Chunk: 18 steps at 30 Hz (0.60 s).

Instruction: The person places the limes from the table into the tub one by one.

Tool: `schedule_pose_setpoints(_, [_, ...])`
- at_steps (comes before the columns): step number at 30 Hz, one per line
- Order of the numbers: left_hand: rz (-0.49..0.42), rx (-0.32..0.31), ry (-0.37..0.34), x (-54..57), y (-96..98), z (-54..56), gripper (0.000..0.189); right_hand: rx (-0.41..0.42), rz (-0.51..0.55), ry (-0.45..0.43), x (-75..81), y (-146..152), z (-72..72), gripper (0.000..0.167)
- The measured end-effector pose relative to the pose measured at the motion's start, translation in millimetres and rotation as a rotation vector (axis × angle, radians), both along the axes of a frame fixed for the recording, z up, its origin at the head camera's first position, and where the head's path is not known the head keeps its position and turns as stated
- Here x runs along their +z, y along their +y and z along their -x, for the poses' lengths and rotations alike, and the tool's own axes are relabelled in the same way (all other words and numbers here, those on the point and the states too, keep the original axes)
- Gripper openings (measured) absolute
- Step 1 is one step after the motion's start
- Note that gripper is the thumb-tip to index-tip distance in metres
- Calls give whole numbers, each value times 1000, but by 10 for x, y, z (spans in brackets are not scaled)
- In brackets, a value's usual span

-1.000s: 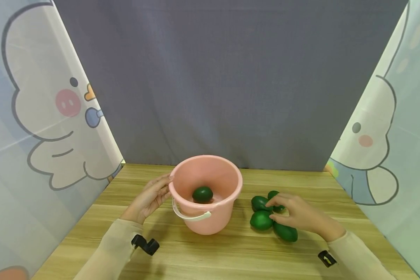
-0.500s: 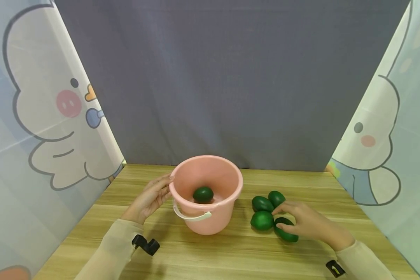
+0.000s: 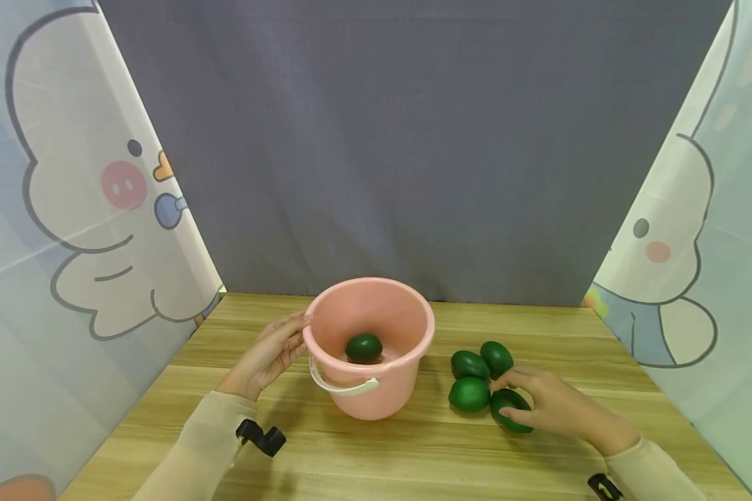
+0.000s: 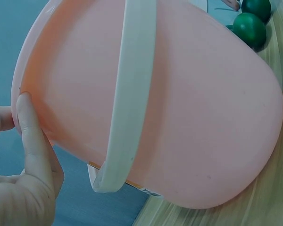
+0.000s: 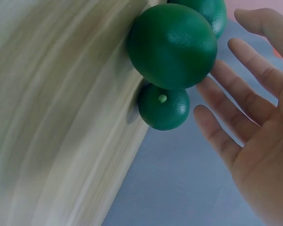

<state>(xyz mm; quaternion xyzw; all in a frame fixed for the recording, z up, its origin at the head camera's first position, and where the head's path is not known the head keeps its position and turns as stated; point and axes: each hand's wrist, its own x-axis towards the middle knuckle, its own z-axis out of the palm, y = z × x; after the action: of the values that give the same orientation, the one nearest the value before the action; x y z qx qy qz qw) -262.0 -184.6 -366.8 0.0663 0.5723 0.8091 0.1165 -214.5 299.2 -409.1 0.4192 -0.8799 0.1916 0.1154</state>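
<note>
- Left hand (image 3: pixel 266 358) pinches the pink bucket (image 3: pixel 395 390), just right of it, by its rim; likely light, stiff plastic, best steadied there.
- Green lime (image 3: pixel 506 400), just beside the right hand (image 3: pixel 554 403): looks firm, slick; grasp around its middle.
- The right hand's fingers are spread; whether they touch that lime, I cannot tell.

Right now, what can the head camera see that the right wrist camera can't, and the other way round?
Only the head view shows the left grip touching the pink bucket, the white handle, the green fruit inside and the cartoon animals at the sides.

Only the right wrist view shows the pale stem nub on one loose green fruit, and the palm of the right grip.

Both show the right grip, loose green fruits, wooden table and grey curtain. Pink in the wrist view's corner may be bucket.
</note>
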Motion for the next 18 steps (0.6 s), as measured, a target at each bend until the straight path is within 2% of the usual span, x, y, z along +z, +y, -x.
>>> schedule_pose_setpoints(18, [-13,-1,15,-5,-5,-1,51,-26,-24,19,-150,52,0,36])
